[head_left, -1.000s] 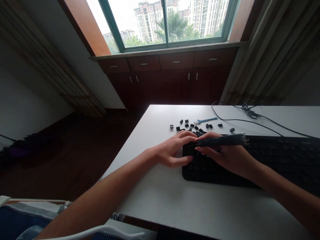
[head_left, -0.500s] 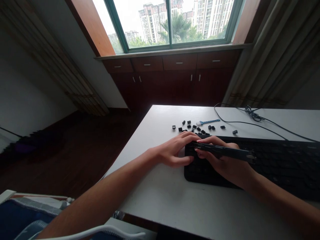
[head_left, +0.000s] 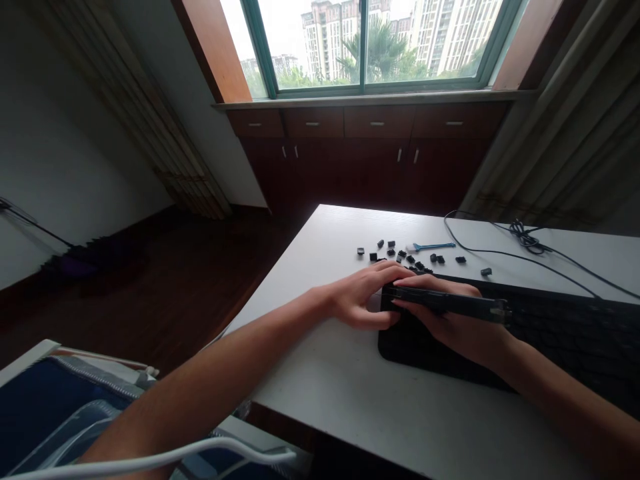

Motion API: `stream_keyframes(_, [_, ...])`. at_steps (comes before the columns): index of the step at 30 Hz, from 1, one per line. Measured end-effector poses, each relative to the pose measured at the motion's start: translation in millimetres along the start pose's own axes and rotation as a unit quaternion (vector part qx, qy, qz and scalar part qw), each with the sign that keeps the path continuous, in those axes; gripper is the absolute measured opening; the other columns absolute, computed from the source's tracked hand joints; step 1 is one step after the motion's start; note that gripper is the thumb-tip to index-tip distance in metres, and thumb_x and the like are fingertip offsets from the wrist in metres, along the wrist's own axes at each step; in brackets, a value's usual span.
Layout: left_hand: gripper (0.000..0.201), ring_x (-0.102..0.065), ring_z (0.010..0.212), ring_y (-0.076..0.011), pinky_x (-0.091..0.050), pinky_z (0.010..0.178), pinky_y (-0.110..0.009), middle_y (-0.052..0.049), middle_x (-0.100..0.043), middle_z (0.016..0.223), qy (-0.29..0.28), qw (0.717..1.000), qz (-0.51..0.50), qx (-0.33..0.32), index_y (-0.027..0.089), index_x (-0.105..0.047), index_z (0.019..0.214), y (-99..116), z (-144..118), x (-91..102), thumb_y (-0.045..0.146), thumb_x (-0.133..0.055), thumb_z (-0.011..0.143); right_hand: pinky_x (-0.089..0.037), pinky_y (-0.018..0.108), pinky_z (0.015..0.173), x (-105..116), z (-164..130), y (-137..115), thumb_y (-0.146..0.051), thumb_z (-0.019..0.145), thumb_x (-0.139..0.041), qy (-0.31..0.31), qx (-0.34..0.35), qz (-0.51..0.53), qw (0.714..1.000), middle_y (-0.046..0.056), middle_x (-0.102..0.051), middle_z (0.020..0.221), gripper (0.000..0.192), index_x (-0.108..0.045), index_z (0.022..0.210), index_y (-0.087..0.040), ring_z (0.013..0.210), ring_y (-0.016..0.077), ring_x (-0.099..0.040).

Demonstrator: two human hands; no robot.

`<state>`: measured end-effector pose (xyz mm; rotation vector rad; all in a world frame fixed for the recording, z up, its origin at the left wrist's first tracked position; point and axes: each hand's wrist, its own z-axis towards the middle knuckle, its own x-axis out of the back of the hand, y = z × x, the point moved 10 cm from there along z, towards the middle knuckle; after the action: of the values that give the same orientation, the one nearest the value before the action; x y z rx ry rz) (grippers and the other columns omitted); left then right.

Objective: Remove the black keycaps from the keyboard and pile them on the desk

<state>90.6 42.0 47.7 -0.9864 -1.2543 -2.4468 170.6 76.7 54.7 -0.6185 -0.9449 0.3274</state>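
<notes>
A black keyboard [head_left: 545, 333] lies at an angle on the white table. My left hand [head_left: 364, 295] grips its left end, thumb on the near side and fingers over the far corner. My right hand [head_left: 455, 327] is closed around a long dark tool [head_left: 450, 303], possibly a knife or tweezers. The tool's narrow end points left at the keyboard's upper left keys, and metal shows at its wide end. Both hands nearly meet there, and the tip's exact contact is hidden. Beyond the fingers lie several loose black keycaps [head_left: 391, 244].
A blue brush [head_left: 434, 246] with pale bristles lies behind the keycaps. The keyboard's black cable [head_left: 525, 237] is bundled at the table's [head_left: 320, 373] back right. A chair with blue fabric [head_left: 40, 407] stands at lower left. Cabinets [head_left: 345, 167] run under the window.
The view has shifted, so the table and keyboard sit a little further right. Both hands keep nearly the same hold on the keyboard and the tool.
</notes>
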Motion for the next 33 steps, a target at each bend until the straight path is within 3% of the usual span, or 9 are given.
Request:
stream_keyframes(7, [0.055, -0.061, 0.107, -0.0283, -0.053, 0.095, -0.042, -0.015, -0.062, 0.117, 0.024, 0.999, 0.026, 0.0, 0.015, -0.059, 0.121, -1, 1, 0.1, 0.042, -0.074, 0.075, -0.057, 0.032, 0.082, -7, 11, -7, -0.025, 0.093, -0.06, -0.069, 0.049, 0.01, 0.996, 0.004, -0.073, 0.11, 0.018, -0.063, 0.111, -0.025, 0.094, 0.0189, -0.071])
stream_keyframes(11, [0.052, -0.064, 0.102, -0.0265, -0.054, 0.093, -0.04, -0.013, -0.066, 0.112, 0.024, 0.999, 0.033, -0.001, 0.015, -0.061, 0.117, -4, 1, -0.9, 0.044, -0.075, 0.076, -0.052, 0.026, 0.06, -11, 16, -7, -0.028, 0.092, -0.062, -0.076, 0.032, 0.0, 0.997, 0.0, -0.069, 0.082, 0.012, -0.06, 0.103, -0.023, 0.06, 0.0122, -0.06])
stream_keyframes(13, [0.047, -0.065, 0.101, -0.0261, -0.054, 0.092, -0.04, -0.012, -0.066, 0.11, 0.028, 0.999, 0.042, 0.006, 0.016, -0.062, 0.113, -7, 0, -1.1, 0.041, -0.075, 0.075, -0.048, 0.025, 0.053, -14, 18, -8, -0.029, 0.091, -0.062, -0.067, 0.032, -0.008, 0.997, -0.002, -0.064, 0.073, 0.012, -0.059, 0.1, -0.023, 0.053, 0.0114, -0.053])
stream_keyframes(20, [0.051, -0.061, 0.118, -0.0282, -0.049, 0.104, -0.041, -0.014, -0.064, 0.125, 0.061, 0.997, 0.043, -0.014, 0.015, -0.06, 0.123, -12, -3, 1.1, 0.033, -0.073, 0.077, -0.052, 0.032, 0.074, -31, 26, -22, -0.024, 0.091, -0.06, -0.077, 0.084, 0.02, 0.993, 0.005, -0.066, 0.09, 0.006, -0.057, 0.096, -0.022, 0.082, 0.0187, -0.063])
stream_keyframes(24, [0.054, -0.06, 0.118, -0.0302, -0.048, 0.104, -0.043, -0.015, -0.065, 0.123, 0.075, 0.996, 0.041, -0.017, 0.015, -0.06, 0.121, -11, -4, 3.8, 0.036, -0.076, 0.073, -0.051, 0.032, 0.072, -32, 25, -19, -0.023, 0.091, -0.06, -0.069, 0.084, 0.034, 0.994, 0.003, -0.064, 0.083, 0.007, -0.057, 0.096, -0.022, 0.075, 0.0173, -0.06])
stream_keyframes(29, [0.06, -0.067, 0.102, -0.0246, -0.054, 0.09, -0.034, -0.011, -0.068, 0.117, 0.067, 0.995, 0.028, 0.061, 0.017, -0.054, 0.129, -15, -5, 3.3, 0.03, -0.073, 0.074, -0.051, 0.03, 0.069, -29, 23, -17, -0.021, 0.09, -0.061, -0.047, 0.096, 0.056, 0.993, 0.003, -0.067, 0.085, 0.007, -0.057, 0.096, -0.022, 0.073, 0.0156, -0.062])
stream_keyframes(33, [0.06, -0.069, 0.1, -0.0229, -0.054, 0.088, -0.031, -0.008, -0.07, 0.116, 0.066, 0.995, 0.009, 0.079, 0.018, -0.053, 0.13, -16, -7, 2.2, 0.028, -0.072, 0.074, -0.052, 0.029, 0.074, -28, 22, -18, -0.019, 0.09, -0.061, -0.035, 0.107, 0.058, 0.992, 0.003, -0.068, 0.087, 0.008, -0.054, 0.091, -0.022, 0.077, 0.0157, -0.064])
